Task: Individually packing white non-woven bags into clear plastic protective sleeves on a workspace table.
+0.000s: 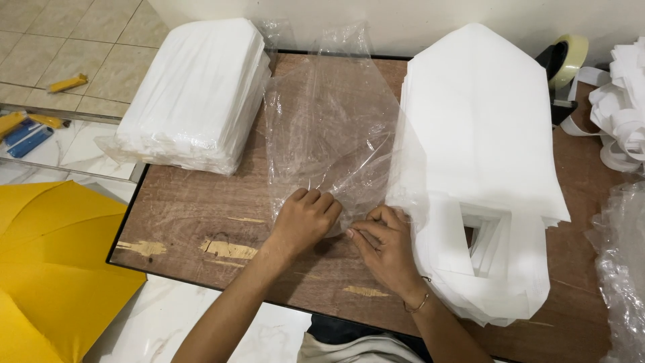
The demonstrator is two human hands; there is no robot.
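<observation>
Both hands are at the near edge of a clear thin plastic bag point(329, 134) that lies flat on the brown wooden bench point(201, 222). The left hand point(306, 218) is curled, with its fingers bent down and pressing on the bag's lower edge. The right hand point(383, 245) pinches the same edge between thumb and fingertips, just beside the left hand; a thin bracelet point(418, 304) sits on its wrist. The bag stretches away from the hands toward the wall. Touching the right hand on its outer side is a tall stack of white non-woven bags with cut-out handles point(480, 154). Beyond the left hand and further to its side is a second white stack wrapped in plastic point(198, 94), partly hanging over the bench corner. Near the left arm, on the floor, lies a yellow sheet point(54, 262). Far beyond the right hand there is a roll of tape point(568, 60) and loose white strips point(621, 101).
</observation>
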